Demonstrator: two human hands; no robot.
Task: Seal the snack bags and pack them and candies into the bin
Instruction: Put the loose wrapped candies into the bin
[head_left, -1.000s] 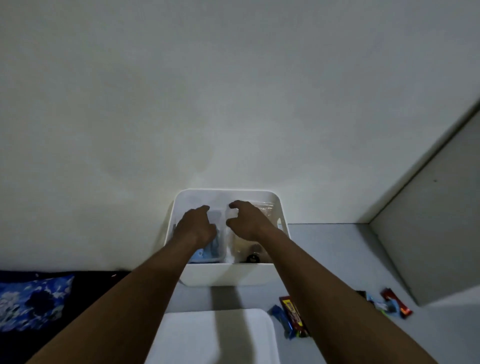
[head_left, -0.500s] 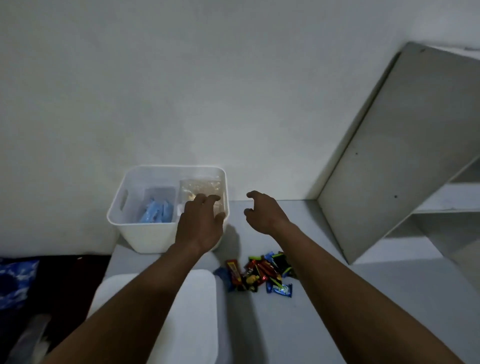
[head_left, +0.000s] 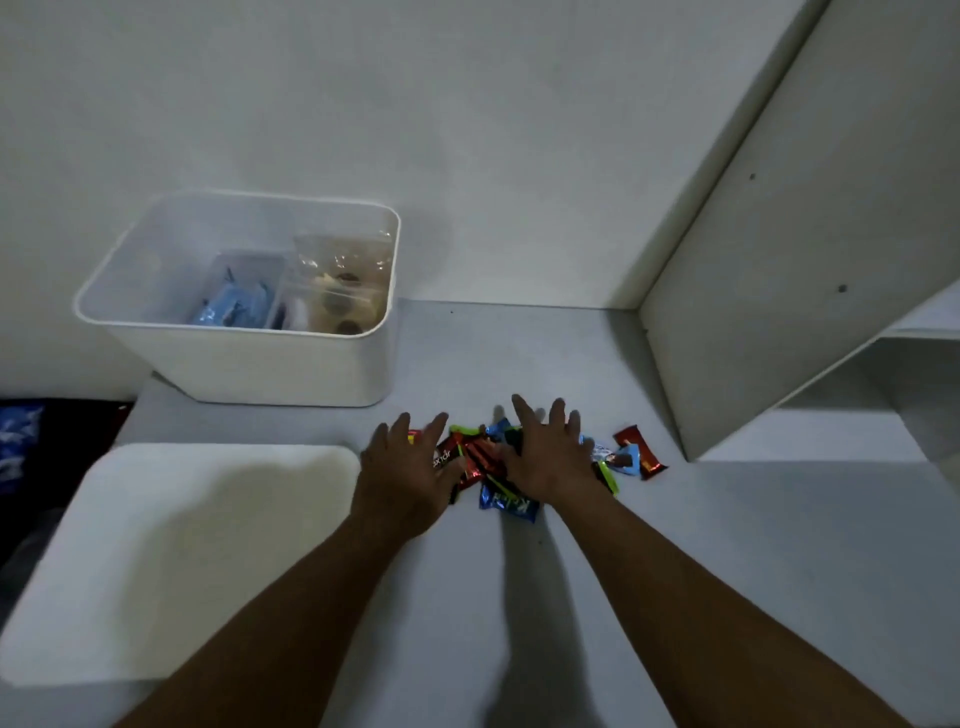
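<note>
The left hand (head_left: 410, 467) is being held flat, palm down, with its fingers straight and fanned over the left part of a heap of small foil-wrapped candies in red, blue, green and black (head_left: 506, 501). Nothing is being gripped by it. The right hand (head_left: 545, 457) is being held the same way over the middle of the heap, with nothing enclosed. Whether the palms are pressing on the wrappers or only hovering cannot be told.

The candies are lying on the pale grey tabletop (head_left: 727, 545), and a few red and light-blue ones are being left uncovered just right of the right hand. At the far left, two clear plastic snack bags are being held upright in the white rectangular plastic bin (head_left: 234, 332): one with blue packets (head_left: 234, 306) and one with round brown biscuits (head_left: 343, 291). Their seals are too small to judge. A white rounded lid (head_left: 182, 545) is lying at the near left.

The bags appear to be packed, so the candy step is probably being started. The next move calls for the fingers to be curled inward, the heap raked together and scooped, then carried far-left over the rim; the stray pieces at the right may be missed.
</note>
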